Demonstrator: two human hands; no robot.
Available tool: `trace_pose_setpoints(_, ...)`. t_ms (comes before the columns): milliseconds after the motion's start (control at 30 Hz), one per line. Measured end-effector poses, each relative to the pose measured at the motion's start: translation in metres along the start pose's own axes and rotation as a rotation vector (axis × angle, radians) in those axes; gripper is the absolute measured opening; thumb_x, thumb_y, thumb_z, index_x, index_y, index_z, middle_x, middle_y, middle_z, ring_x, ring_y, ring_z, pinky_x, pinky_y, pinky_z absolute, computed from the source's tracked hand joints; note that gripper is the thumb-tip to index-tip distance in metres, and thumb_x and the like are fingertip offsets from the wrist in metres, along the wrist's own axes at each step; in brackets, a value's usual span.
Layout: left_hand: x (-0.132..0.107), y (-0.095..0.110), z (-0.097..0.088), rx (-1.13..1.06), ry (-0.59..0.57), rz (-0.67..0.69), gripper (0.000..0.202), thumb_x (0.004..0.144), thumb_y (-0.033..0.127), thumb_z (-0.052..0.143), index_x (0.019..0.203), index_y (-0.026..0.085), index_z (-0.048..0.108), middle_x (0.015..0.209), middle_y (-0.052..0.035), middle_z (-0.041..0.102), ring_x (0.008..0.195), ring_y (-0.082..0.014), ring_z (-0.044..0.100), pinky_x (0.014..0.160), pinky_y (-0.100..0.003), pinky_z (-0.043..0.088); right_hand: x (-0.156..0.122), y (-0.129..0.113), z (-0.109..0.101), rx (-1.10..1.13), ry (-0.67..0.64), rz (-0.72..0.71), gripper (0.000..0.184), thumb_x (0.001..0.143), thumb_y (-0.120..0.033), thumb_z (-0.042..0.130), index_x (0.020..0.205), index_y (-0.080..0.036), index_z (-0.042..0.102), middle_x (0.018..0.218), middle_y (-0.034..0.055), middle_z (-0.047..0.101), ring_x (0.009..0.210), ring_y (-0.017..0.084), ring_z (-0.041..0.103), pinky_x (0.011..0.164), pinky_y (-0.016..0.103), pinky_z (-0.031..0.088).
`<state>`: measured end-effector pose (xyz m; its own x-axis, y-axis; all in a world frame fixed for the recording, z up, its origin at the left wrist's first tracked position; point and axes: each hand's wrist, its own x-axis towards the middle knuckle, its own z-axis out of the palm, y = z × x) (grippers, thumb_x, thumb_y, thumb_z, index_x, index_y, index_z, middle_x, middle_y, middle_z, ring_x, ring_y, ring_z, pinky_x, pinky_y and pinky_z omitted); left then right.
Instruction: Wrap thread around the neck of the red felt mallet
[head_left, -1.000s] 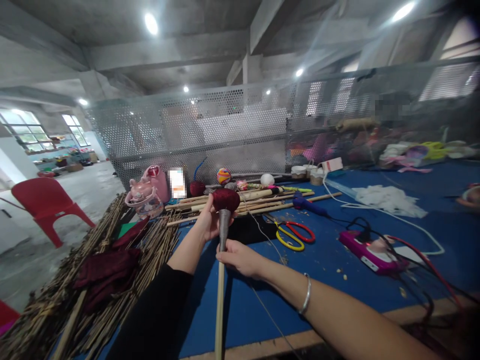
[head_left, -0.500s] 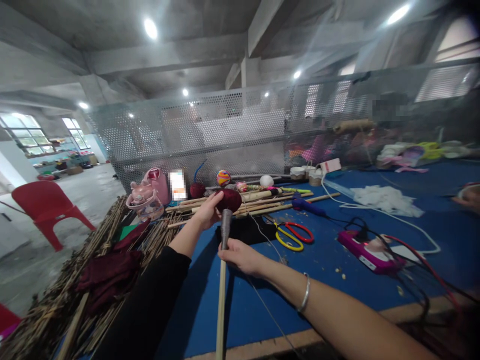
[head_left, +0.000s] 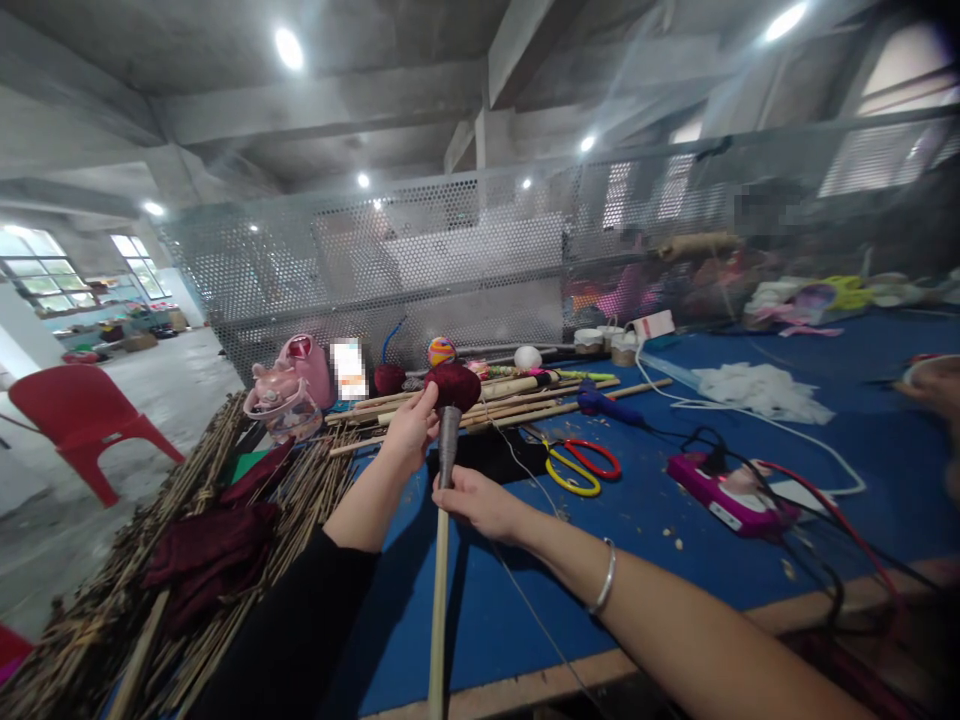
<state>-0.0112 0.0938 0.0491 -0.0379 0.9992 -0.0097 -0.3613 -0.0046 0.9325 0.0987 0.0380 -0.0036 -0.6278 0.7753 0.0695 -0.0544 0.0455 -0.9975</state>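
A wooden stick (head_left: 439,600) slants up from the near table edge, topped by a dark red rounded head (head_left: 456,386). Grey wrapping (head_left: 448,440) covers the stick just below that head. My left hand (head_left: 411,428) is closed on the head's left side, thumb on the red surface. Lower down, my right hand (head_left: 480,503) pinches the stick at the bottom of the wrapping. A thin pale thread (head_left: 532,600) runs from near my right hand toward the near edge. Scissors (head_left: 574,470) with one yellow and one red handle lie on the blue table, right of the hands.
Bundled thin sticks (head_left: 187,560) and dark red cloth (head_left: 214,560) lie at the left. A purple power strip (head_left: 724,497) with cables and a blue glue gun (head_left: 607,402) are on the right. Behind stands a perforated metal screen (head_left: 480,250). Another person's hand (head_left: 941,392) shows far right.
The view has shifted slightly, so most things sit a little further left. Both hands keep their hold on the red-headed stick. At far right, more of the other person's hand shows.
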Motion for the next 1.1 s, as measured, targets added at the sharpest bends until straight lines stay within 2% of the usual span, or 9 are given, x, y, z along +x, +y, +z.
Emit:
trace_pose_setpoints(167,-0.029,-0.001,0.001,0.166,0.042,0.002,0.039,0.068,0.048,0.061,0.094,0.018,0.062,0.097,-0.0069,0.064,0.081,-0.0151,0.059,0.057,-0.021,0.041,0.002,-0.006,-0.012,0.045,0.069,-0.010,0.013,0.069,-0.025,0.052,0.074,-0.018,0.042,0.048,-0.0096,0.032,0.041,0.005,0.025,0.043,0.021,0.017)
trace_pose_setpoints(267,-0.056,-0.021,-0.007,0.493,0.126,0.082,0.037,0.068,0.050,0.059,0.085,0.017,0.061,0.075,-0.0044,0.063,0.063,-0.0135,0.055,0.052,-0.022,0.036,0.003,-0.008,-0.026,0.052,0.131,0.017,0.012,0.072,-0.027,0.050,0.074,-0.017,0.043,0.046,-0.0100,0.031,0.039,0.005,0.022,0.042,0.020,0.016)
trace_pose_setpoints(367,-0.078,-0.042,-0.016,0.868,0.056,0.184,0.035,0.064,0.053,0.061,0.060,0.018,0.055,0.051,0.0000,0.053,0.047,-0.0113,0.044,0.047,-0.022,0.027,0.004,-0.003,-0.033,0.036,0.175,0.038,0.015,0.071,-0.028,0.051,0.069,-0.017,0.041,0.048,-0.0086,0.035,0.041,0.005,0.029,0.043,0.020,0.021)
trace_pose_setpoints(433,-0.085,-0.049,-0.021,0.961,0.018,0.230,0.034,0.059,0.050,0.067,0.054,0.019,0.053,0.049,0.0003,0.051,0.046,-0.0112,0.041,0.046,-0.022,0.022,0.005,0.001,-0.032,0.034,0.178,0.041,0.019,0.069,-0.029,0.055,0.068,-0.016,0.042,0.052,-0.0071,0.040,0.045,0.006,0.036,0.045,0.020,0.026)
trace_pose_setpoints(533,-0.086,-0.051,-0.024,0.943,-0.001,0.223,0.033,0.058,0.045,0.068,0.051,0.018,0.051,0.048,0.0014,0.049,0.045,-0.0102,0.039,0.045,-0.022,0.021,0.006,0.006,-0.027,0.049,0.141,0.027,0.025,0.068,-0.035,0.059,0.070,-0.016,0.042,0.055,-0.0057,0.044,0.048,0.006,0.039,0.045,0.020,0.027)
trace_pose_setpoints(667,-0.085,-0.052,-0.024,0.759,-0.029,0.134,0.038,0.068,0.051,0.058,0.051,0.018,0.047,0.043,0.0030,0.044,0.039,-0.0086,0.038,0.041,-0.021,0.024,0.006,0.006,-0.029,0.104,0.031,0.021,0.032,0.071,-0.045,0.058,0.078,-0.018,0.042,0.050,-0.0093,0.040,0.036,0.004,0.026,0.037,0.018,0.017)
trace_pose_setpoints(900,-0.092,-0.050,-0.024,0.302,-0.290,-0.127,0.043,0.074,0.061,0.043,0.071,0.018,0.051,0.041,0.0017,0.049,0.030,-0.0103,0.043,0.032,-0.019,0.027,0.000,-0.006,-0.031,0.137,-0.065,-0.025,0.034,0.074,-0.047,0.058,0.080,-0.017,0.043,0.050,-0.0058,0.050,0.035,0.004,0.028,0.037,0.019,0.013)
trace_pose_setpoints(967,-0.093,-0.049,-0.024,0.358,-0.261,-0.114,0.043,0.073,0.060,0.045,0.071,0.018,0.052,0.042,0.0021,0.049,0.030,-0.0096,0.042,0.032,-0.020,0.029,0.002,-0.005,-0.029,0.132,-0.023,-0.026,0.036,0.071,-0.046,0.061,0.077,-0.017,0.042,0.050,-0.0060,0.049,0.037,0.004,0.031,0.038,0.019,0.015)
trace_pose_setpoints(1100,-0.092,-0.051,-0.025,0.594,-0.059,0.036,0.035,0.063,0.050,0.064,0.063,0.018,0.050,0.046,0.0040,0.049,0.032,-0.0078,0.044,0.033,-0.019,0.031,0.006,0.000,-0.025,0.136,0.056,-0.015,0.039,0.066,-0.045,0.067,0.075,-0.016,0.042,0.052,-0.0082,0.043,0.041,0.003,0.031,0.040,0.019,0.018)
